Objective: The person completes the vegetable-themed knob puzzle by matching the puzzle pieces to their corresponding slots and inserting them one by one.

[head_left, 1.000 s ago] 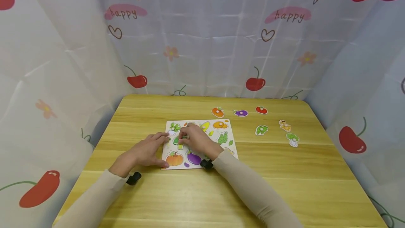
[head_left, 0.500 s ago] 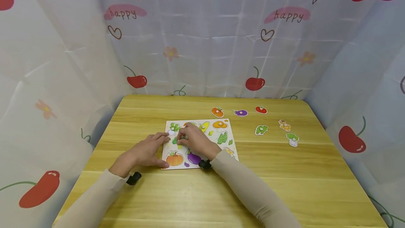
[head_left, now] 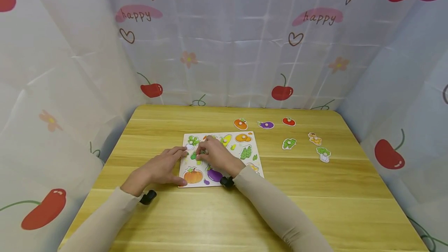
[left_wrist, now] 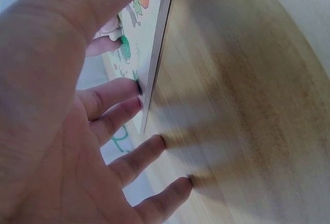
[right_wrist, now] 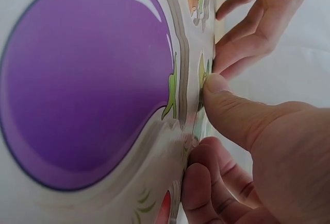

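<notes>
A white vegetable puzzle board lies on the table. My left hand is spread at the board's left edge. Its thumb rests at the near-left corner; in the left wrist view two fingertips touch the edge and the others touch the wood. My right hand reaches over the board's middle, thumb and fingers bent around a green broccoli piece at its slot. In the right wrist view the thumb presses on the stalk; the knob is hidden. Beside it are the purple eggplant slot and pumpkin slot.
Loose knobbed pieces lie right of and behind the board: a pumpkin, an eggplant, a tomato, a leafy green piece, a yellowish piece and a bok choy. Printed curtains surround the wooden table.
My right hand has shifted very slightly left at the broccoli piece, then stayed in place. The left hand and the loose pieces have not moved.
</notes>
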`<action>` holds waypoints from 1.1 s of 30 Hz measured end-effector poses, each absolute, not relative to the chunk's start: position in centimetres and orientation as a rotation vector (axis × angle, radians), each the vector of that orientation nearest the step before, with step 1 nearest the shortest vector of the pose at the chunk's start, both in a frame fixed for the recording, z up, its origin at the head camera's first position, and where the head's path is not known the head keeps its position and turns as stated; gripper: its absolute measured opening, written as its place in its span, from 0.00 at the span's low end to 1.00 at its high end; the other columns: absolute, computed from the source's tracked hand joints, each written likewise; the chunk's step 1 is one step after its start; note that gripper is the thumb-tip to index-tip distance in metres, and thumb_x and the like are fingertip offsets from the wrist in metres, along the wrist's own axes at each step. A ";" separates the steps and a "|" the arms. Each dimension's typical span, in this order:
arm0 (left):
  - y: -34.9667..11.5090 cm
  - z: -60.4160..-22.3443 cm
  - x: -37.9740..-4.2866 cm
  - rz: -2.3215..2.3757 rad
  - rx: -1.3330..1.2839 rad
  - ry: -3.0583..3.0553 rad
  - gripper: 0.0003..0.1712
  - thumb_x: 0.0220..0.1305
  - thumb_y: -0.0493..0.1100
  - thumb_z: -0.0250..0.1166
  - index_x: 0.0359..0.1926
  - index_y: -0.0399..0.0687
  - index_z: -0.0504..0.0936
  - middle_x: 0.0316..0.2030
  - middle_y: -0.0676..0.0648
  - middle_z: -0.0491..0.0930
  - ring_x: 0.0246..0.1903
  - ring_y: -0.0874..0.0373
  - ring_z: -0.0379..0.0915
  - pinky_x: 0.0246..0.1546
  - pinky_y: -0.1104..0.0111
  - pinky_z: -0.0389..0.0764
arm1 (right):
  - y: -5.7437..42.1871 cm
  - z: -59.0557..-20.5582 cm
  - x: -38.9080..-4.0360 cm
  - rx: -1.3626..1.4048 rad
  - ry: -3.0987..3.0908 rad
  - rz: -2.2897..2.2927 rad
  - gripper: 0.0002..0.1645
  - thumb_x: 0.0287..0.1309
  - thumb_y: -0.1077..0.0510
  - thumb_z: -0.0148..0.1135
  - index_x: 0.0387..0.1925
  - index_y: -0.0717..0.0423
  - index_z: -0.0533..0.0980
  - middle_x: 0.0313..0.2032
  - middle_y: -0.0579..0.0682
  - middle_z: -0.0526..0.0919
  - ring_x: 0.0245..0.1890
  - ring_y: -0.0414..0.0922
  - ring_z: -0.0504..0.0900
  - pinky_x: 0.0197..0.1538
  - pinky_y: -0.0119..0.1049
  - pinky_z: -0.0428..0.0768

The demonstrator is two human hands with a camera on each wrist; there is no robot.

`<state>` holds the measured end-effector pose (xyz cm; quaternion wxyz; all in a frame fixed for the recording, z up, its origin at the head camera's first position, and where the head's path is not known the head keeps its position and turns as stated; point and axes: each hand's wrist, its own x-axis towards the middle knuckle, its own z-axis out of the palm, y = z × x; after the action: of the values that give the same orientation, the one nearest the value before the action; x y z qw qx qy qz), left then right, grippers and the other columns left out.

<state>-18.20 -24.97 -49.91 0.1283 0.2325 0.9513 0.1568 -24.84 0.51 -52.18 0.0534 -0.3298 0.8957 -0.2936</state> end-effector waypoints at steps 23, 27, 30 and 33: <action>-25.0 -50.0 -18.2 0.474 0.655 2.730 0.58 0.66 0.68 0.86 0.88 0.53 0.72 0.91 0.37 0.61 0.86 0.25 0.64 0.79 0.26 0.76 | 3.7 -51.7 -26.0 -0.915 2.703 -0.988 0.12 0.84 0.62 0.70 0.60 0.56 0.92 0.54 0.57 0.87 0.49 0.49 0.91 0.53 0.43 0.91; -25.0 -50.0 -18.2 0.467 0.658 2.730 0.58 0.66 0.68 0.86 0.88 0.52 0.73 0.92 0.37 0.61 0.86 0.25 0.64 0.79 0.26 0.75 | 5.0 -51.6 -26.4 -0.858 2.723 -1.018 0.13 0.85 0.64 0.68 0.61 0.57 0.92 0.55 0.57 0.87 0.53 0.52 0.91 0.55 0.45 0.92; -25.0 -49.9 -18.2 0.463 0.662 2.734 0.58 0.66 0.67 0.86 0.88 0.52 0.73 0.91 0.36 0.61 0.85 0.25 0.64 0.79 0.26 0.76 | 6.0 -51.5 -26.8 -0.817 2.765 -1.028 0.14 0.84 0.64 0.68 0.61 0.57 0.92 0.56 0.56 0.88 0.56 0.53 0.90 0.59 0.47 0.91; -24.9 -49.8 -18.2 0.462 0.668 2.738 0.58 0.66 0.67 0.86 0.87 0.51 0.74 0.91 0.36 0.61 0.85 0.25 0.65 0.79 0.27 0.76 | 7.2 -51.5 -27.3 -0.794 2.800 -1.042 0.14 0.83 0.64 0.70 0.61 0.57 0.92 0.58 0.57 0.89 0.58 0.55 0.90 0.62 0.50 0.91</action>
<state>-18.19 -24.89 -49.80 0.1425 0.2316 0.9489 0.1602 -27.29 7.18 -51.47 0.0252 -0.2567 0.9054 -0.3371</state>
